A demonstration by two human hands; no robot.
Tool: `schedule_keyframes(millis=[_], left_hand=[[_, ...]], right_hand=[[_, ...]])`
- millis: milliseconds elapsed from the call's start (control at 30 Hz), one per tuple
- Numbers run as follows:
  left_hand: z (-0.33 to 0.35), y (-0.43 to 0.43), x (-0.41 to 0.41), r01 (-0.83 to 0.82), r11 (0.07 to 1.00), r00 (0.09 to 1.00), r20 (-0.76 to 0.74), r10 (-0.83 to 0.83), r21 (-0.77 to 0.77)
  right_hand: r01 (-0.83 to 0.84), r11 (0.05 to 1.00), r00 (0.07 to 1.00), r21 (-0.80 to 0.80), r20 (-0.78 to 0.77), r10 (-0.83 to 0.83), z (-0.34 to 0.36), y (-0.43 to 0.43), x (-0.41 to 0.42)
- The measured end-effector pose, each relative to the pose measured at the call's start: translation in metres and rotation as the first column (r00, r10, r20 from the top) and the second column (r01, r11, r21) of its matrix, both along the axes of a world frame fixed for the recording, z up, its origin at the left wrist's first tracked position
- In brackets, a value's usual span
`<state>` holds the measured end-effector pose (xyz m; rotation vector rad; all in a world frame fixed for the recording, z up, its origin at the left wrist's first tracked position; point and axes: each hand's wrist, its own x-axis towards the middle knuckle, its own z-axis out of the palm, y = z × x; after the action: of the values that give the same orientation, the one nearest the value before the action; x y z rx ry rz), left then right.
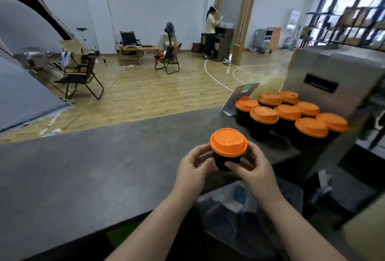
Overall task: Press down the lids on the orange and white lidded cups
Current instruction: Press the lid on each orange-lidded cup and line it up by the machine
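Left hand [192, 169] and right hand [253, 170] gripping upright cup [224, 161], orange lid [228, 142] up

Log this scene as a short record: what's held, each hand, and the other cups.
held: black cup with orange lid, by the counter's near edge
left hand: grips the cup's left side
right hand: grips its right side
lid top: no finger on it
others: eight orange-lidded cups grouped on the counter, right
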<state>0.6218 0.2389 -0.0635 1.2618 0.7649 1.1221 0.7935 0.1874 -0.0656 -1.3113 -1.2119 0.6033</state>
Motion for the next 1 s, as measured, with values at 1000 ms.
schedule_keyframes(millis=[1000], left_hand=[[0.003,0.009,0.160,0.117,0.988,0.946,-0.293,-0.142,-0.103]], right_hand=[[0.478,0.877,0.878,-0.052,-0.010,-0.479,-0.026,-0.004,0.124]])
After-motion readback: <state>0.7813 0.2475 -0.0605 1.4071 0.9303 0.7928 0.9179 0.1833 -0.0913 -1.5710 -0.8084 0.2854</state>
